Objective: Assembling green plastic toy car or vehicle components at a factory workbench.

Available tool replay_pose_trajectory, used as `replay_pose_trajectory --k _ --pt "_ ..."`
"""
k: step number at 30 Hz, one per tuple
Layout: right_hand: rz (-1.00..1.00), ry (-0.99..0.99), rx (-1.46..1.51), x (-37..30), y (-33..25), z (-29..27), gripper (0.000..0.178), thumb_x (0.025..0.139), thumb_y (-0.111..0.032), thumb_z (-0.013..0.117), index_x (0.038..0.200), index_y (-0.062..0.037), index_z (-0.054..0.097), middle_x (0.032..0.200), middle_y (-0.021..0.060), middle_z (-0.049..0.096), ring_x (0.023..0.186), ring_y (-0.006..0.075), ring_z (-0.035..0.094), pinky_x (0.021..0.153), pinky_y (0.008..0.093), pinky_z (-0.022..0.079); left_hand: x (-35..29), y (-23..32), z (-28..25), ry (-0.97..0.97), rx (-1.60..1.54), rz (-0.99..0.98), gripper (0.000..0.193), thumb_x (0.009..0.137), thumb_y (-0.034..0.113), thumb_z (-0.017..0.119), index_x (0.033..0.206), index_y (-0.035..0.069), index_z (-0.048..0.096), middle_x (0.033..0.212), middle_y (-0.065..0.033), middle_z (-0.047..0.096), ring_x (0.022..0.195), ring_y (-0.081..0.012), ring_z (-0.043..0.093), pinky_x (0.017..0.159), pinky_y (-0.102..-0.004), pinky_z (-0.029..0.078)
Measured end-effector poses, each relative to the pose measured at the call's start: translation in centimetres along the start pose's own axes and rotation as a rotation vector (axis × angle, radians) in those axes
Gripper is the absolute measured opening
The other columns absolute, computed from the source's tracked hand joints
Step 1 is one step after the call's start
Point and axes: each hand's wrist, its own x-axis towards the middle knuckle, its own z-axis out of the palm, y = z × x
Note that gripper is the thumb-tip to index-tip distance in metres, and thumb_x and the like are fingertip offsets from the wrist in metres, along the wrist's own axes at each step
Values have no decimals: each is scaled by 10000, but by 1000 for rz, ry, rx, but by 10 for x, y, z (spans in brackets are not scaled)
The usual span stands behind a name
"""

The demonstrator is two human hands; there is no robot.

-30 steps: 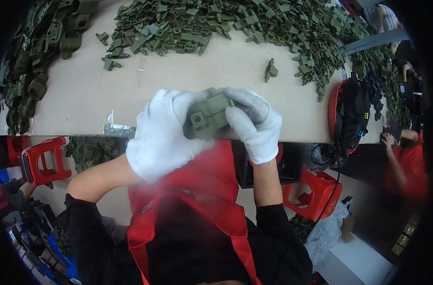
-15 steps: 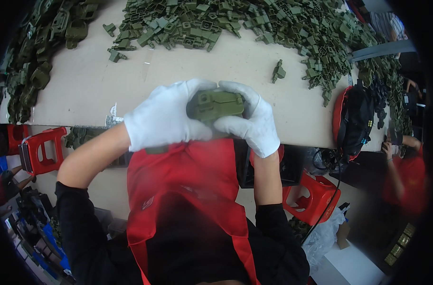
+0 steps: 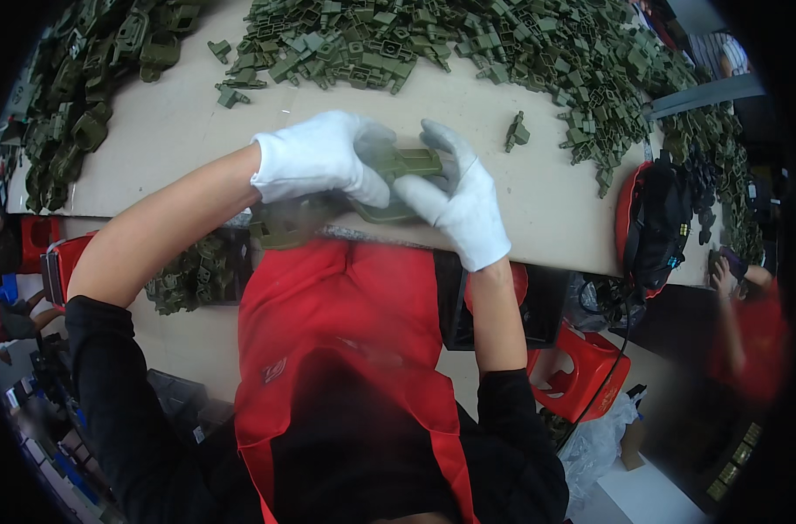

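Note:
In front of my waist, at the table edge, a dark green moulded plastic housing [image 3: 413, 162] is held between my white-gloved hands. My left hand [image 3: 321, 159] closes round its left end, with blurred fingertips. The thumb of my right hand [image 3: 464, 203] rests across the housing's near side, while its fingers stand spread around the right end. Below them another green part [image 3: 389, 210] shows at the edge; whether it is joined to the housing I cannot tell. Under my left wrist lies a further green piece [image 3: 280, 229], partly hidden.
A big heap of small green plastic parts [image 3: 389, 52] covers the far table, with larger green housings [image 3: 92, 127] at left. One loose part [image 3: 518, 132] lies apart. A black and red bag [image 3: 651, 223] is at right. Red stools [image 3: 581, 371] stand below; a co-worker [image 3: 751, 332] is at far right.
My left hand has risen and turned, and my right fingers have spread wider apart. The housing has tilted, and more green pieces now show at the table edge beneath my hands.

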Motion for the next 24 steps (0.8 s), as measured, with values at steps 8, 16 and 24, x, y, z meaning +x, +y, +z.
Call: replay_pose_trajectory --k 8,16,24 --pt "-368 151 -812 -8 -8 22 501 756 -148 748 1213 -26 583 1173 156 617 1023 246 643 871 346 519 -1 3 4 -29 -165 28 598 758 26 752 1307 -60 532 1052 -109 686 922 -146 628 849 -293 522" --pt "171 -164 20 5 -9 -13 437 753 33 716 1180 39 623 1069 130 685 977 147 641 860 294 530 -3 1 8 1 -20 46 505 721 164 747 1179 -15 636 1032 -175 703 892 -251 667 850 -329 511" --pt "55 -65 -68 3 0 -12 369 755 9 726 1115 40 654 1011 106 696 881 128 645 802 275 533 2 3 10 23 59 15 646 720 108 817 1279 -61 544 993 -149 702 875 -159 652 794 -287 531"
